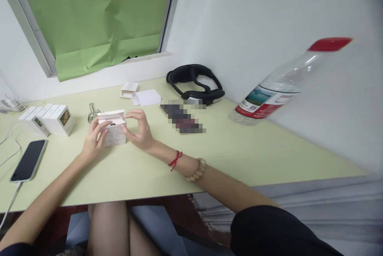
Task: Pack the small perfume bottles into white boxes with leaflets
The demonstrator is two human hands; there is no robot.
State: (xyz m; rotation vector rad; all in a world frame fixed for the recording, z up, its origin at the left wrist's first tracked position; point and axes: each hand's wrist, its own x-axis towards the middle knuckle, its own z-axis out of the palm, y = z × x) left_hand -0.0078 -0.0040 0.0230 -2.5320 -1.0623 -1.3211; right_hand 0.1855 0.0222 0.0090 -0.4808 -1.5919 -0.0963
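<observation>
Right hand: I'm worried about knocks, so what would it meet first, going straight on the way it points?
The right hand would likely meet the white box with the raised flap, right at its fingertips; depth is unclear.

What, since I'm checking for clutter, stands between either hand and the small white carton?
Nothing visible: the left hand and right hand both touch the small white carton. The small silvery bottle stands beyond the left hand, not in between.

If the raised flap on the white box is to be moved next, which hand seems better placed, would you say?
Probably the right hand: its index fingertip appears at the right end of the flap, while the left hand steadies the box from the left.
</observation>
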